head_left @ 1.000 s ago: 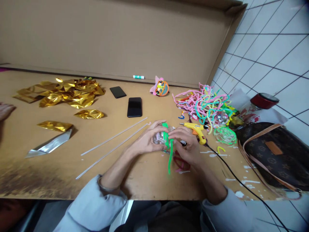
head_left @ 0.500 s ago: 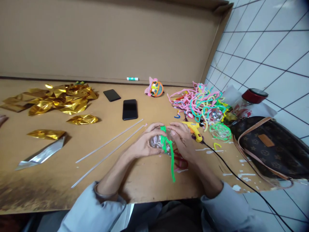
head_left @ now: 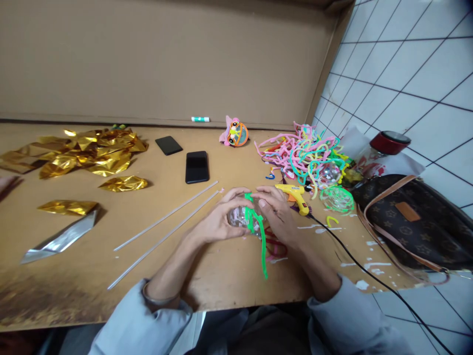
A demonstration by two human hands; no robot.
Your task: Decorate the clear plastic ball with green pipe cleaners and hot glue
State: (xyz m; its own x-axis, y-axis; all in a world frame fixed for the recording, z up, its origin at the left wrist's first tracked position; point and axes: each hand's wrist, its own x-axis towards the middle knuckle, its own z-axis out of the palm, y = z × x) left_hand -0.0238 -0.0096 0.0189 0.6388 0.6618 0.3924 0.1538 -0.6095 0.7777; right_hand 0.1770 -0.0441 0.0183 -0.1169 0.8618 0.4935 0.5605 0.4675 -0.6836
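Note:
Just in front of me, a clear plastic ball (head_left: pixel 238 218) is held between my two hands. My left hand (head_left: pixel 218 219) wraps round its left side, thumb below and fingers on top. Fingers of my right hand (head_left: pixel 277 213) press a green pipe cleaner (head_left: pixel 263 246) against the ball's right side. The pipe cleaner runs over the ball in a band, and its loose end hangs toward me. Red pipe cleaner pieces (head_left: pixel 274 245) lie on the table, partly behind my right hand. Part of the ball is hidden by my fingers.
A yellow glue gun (head_left: pixel 298 197) with a black cable lies right of my hands. Beyond it are a pipe cleaner heap (head_left: pixel 291 155), a green-wrapped ball (head_left: pixel 337 198) and a brown handbag (head_left: pixel 424 222). Leftward lie two thin sticks (head_left: pixel 162 236), two phones (head_left: pixel 197 167) and gold foil (head_left: pixel 92 153).
My hands keep their grip on the ball, with barely any movement. The view has shifted slightly. At the left edge, another person's hand reaches a little further in.

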